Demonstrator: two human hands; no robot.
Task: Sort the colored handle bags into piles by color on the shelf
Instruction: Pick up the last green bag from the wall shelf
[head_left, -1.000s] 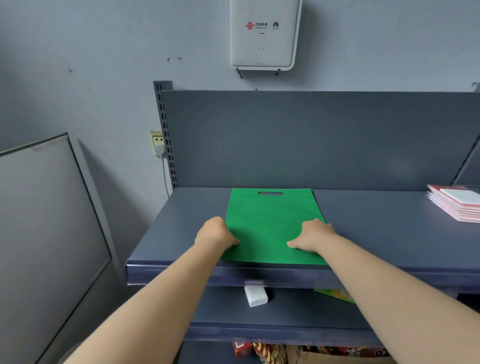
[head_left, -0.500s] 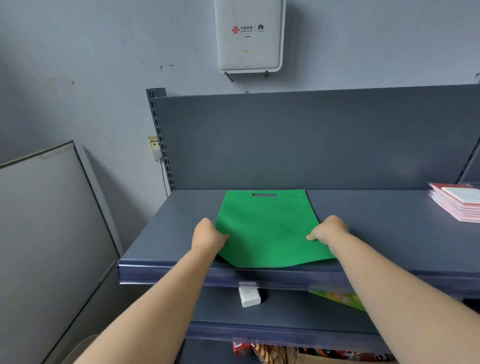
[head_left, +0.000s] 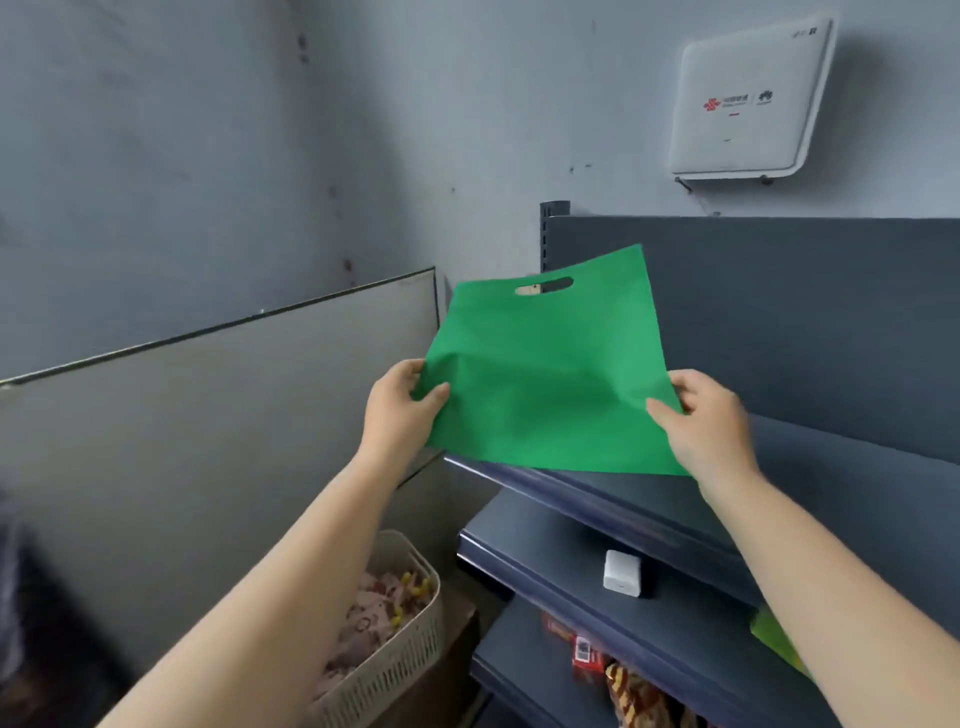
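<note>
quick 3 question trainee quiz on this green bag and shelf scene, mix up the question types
1. True or false: the flat green fabric handle bag lies flat on the dark grey metal shelf.
2. Which hands grip the bag? A) left hand only B) right hand only C) both
3. Fill in: the small white box sits on the ____ shelf tier.

Key: 1 false, it is held up by its lower corners; 2 C; 3 lower.

The white wall box (head_left: 748, 101) bears a red knot logo and a Huawei logo.
</note>
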